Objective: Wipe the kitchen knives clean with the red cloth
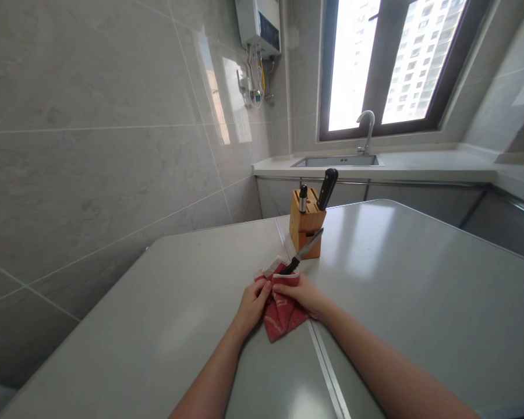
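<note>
Currently, both grips nearly closed, left hand point(254, 304) and right hand point(297, 293) pinching a folded red-and-white cloth towel point(282, 311) around a black-handled steel kitchen knife point(308, 248), blade angled toward a pale wooden knife block point(306, 226) on the grey desk point(419, 291).

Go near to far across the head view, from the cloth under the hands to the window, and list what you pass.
red-and-white cloth → kitchen knife → wooden knife block → stainless steel sink → gooseneck faucet → window
</note>
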